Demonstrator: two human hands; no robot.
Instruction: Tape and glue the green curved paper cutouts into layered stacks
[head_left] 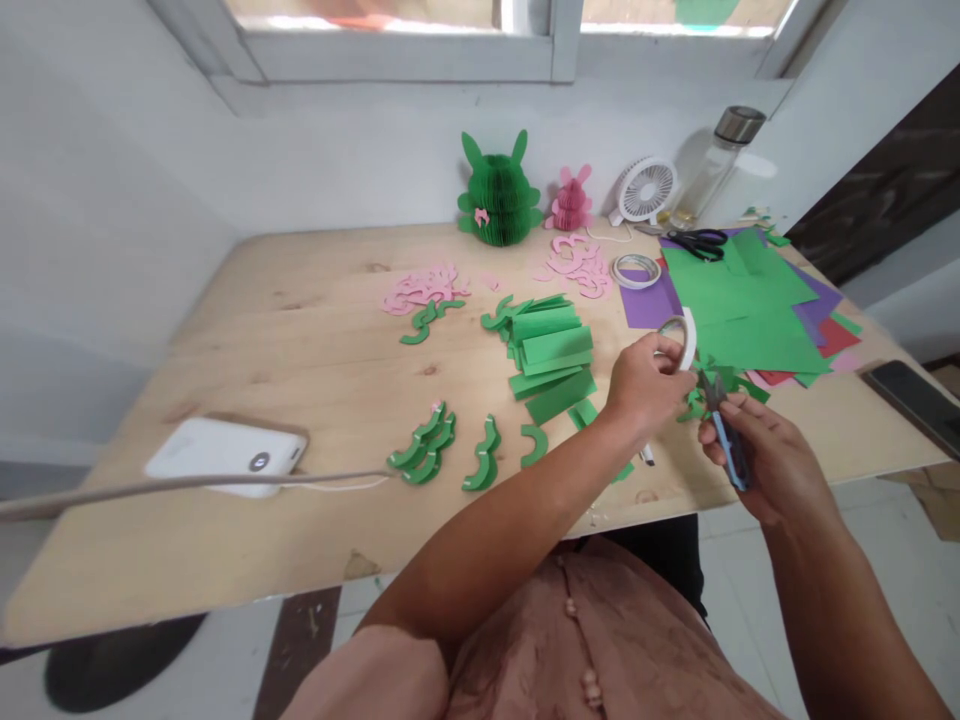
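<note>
My left hand (649, 385) is closed around a roll of white tape (688, 342) above the table. Close to it on the right, my right hand (765, 445) grips a pair of small blue-handled snips (725, 430), blades pointing up and slightly parted. Green paper scraps (697, 400) lie below the blades. A fanned stack of green paper strips (551, 345) is left of my left hand. Curved green paper pieces (425, 445) lie in groups nearer the front edge, with one green arch (534, 445) beside my forearm.
Green paper sheets (750, 300) bear black scissors (699, 243). Another tape roll (636, 270) lies near pink cutouts (577, 265). Green (500, 205) and pink paper figures (571, 203), a fan (646, 190) and a bottle (709, 180) stand behind. A cable crosses a white power bank (225, 450); a phone (915, 400) lies right.
</note>
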